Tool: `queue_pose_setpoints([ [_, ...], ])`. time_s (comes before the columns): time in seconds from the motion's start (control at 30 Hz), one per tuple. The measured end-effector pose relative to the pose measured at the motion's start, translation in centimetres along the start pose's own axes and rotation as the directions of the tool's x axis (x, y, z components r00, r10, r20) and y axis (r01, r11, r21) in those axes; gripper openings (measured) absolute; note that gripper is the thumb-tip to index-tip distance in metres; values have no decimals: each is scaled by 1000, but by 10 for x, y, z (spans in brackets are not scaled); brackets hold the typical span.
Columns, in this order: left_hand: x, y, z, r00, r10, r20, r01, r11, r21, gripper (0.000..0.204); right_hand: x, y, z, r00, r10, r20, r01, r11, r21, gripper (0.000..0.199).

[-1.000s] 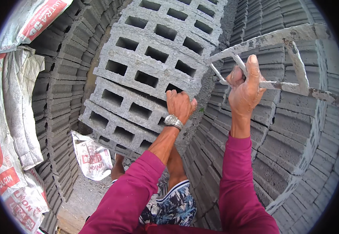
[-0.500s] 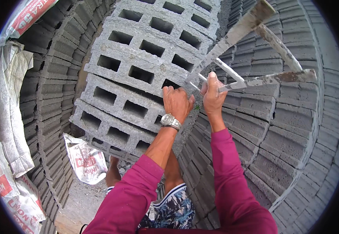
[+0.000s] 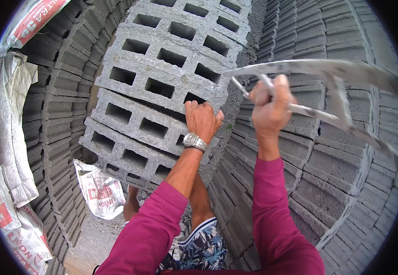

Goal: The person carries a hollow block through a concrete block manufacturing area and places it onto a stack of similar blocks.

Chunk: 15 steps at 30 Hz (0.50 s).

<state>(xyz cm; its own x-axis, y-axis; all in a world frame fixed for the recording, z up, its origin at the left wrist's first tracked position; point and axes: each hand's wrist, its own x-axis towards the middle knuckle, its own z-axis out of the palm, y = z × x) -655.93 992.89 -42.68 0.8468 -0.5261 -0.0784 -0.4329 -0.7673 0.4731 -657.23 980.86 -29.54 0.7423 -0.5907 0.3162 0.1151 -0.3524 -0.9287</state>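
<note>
Left hand [image 3: 202, 120]: fingers curled over the right edge of a stack of hollow concrete blocks [image 3: 162, 87], gripping the block at wrist height; a wristwatch [image 3: 194, 141] sits on that wrist. Right hand [image 3: 268, 110]: fingers closed around the thin rod handle of a mortar-crusted metal frame tool [image 3: 327, 87], held raised just right of the stack and in front of the block wall [image 3: 336, 160]. Printed sacks [image 3: 6, 151] hang at the left; another sack [image 3: 100, 192] lies on the ground below.
</note>
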Motion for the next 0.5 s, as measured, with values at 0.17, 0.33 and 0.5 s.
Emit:
queue_pose_setpoints([
  [0.17,0,5,7,998,17,-63,-20,999,-50,44,-36,64,8,911,405,-82,-404,914,21,45],
  [0.33,-6,-16,3,998,11,-57,-11,1000,7,45,21,-28,-2,986,137,-95,-84,902,424,45],
  [0.5,-3,-1,4,1000,-11,6,11,1000,10,39,56,-93,-22,965,-251,72,180,841,511,42],
])
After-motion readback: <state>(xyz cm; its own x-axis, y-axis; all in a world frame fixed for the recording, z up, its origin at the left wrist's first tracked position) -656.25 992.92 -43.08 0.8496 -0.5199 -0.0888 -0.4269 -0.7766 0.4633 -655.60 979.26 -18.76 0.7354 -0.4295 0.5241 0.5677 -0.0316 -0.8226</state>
